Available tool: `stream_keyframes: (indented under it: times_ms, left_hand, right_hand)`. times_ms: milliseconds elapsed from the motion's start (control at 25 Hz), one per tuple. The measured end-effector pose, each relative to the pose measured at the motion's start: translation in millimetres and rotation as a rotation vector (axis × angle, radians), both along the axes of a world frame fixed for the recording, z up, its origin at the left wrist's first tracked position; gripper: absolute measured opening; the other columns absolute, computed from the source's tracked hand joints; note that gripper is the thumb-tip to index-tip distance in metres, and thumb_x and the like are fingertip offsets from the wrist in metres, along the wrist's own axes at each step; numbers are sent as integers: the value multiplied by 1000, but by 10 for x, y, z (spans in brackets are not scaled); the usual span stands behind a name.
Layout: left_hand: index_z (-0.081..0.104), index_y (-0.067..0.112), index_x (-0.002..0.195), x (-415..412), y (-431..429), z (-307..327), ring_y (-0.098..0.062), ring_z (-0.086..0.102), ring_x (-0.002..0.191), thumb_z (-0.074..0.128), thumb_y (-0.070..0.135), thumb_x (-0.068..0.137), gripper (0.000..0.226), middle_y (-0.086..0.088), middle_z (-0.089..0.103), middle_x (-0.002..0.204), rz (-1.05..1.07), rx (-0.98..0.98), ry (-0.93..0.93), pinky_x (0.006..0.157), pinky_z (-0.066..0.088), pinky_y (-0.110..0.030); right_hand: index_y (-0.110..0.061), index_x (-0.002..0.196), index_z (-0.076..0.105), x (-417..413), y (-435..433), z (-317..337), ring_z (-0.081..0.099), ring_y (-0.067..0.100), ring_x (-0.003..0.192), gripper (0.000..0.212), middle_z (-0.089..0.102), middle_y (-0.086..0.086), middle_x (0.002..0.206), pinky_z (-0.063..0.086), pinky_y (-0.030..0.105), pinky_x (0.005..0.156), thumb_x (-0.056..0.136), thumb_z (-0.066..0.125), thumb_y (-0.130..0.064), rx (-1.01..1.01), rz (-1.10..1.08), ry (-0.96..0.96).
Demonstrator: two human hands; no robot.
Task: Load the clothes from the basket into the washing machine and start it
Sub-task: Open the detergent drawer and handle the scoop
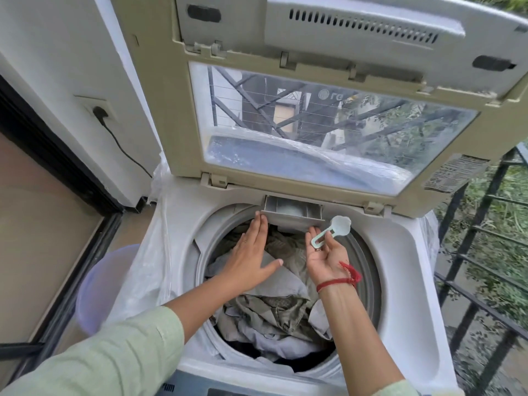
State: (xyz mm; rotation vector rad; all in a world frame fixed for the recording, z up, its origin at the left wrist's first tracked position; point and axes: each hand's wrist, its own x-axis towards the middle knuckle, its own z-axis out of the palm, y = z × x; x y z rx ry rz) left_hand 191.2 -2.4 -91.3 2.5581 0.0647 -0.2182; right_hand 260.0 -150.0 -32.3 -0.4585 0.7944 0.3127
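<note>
Lid window (314, 132) reads LG, mirrored; left grip (251, 252) spread flat against detergent drawer (291, 213), right grip (323, 257) pinching a pale scoop (339, 226).

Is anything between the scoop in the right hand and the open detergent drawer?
Nothing visible. The scoop, held by the right hand, hovers beside the front right corner of the drawer; the left hand touches only its left front corner.
</note>
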Motion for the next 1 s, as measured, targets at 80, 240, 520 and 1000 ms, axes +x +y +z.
stream_keyframes:
  times_ms: [80, 240, 520, 1000]
  left_hand:
    - [-27, 17, 143, 49, -13, 11, -8, -23, 139, 45, 55, 90, 98, 1, -37, 149, 15, 8, 21, 119, 0, -37]
    - [-25, 16, 144, 202, -67, 44, -21, -20, 143, 49, 52, 89, 99, -2, -43, 142, 96, 78, 8, 118, -1, -42]
    - [-28, 19, 143, 444, -189, 44, -29, -25, 141, 57, 47, 85, 107, -8, -48, 137, 226, 114, 54, 117, 0, -50]
    - [15, 19, 149, -249, 90, 434, -24, -7, 145, 55, 52, 85, 82, -6, -1, 158, 276, -136, -64, 118, 8, -45]
  right_hand:
    - [0, 128, 46, 44, 11, -21, 39, 27, 135, 31, 41, 17, 144, 30, 37, 113, 99, 37, -3, 10, -9, -4]
    - [2, 123, 49, 151, 55, -42, 40, 26, 134, 28, 42, 15, 144, 32, 36, 112, 98, 38, -3, 58, -17, -28]
    - [-2, 86, 54, 237, 155, -87, 46, 26, 130, 15, 59, 11, 93, 44, 36, 99, 96, 43, -3, 110, -45, -45]
    - [-3, 102, 63, -776, -397, 225, 65, 12, 73, 14, 66, 9, 94, 57, 19, 61, 89, 58, -6, -269, 501, -76]
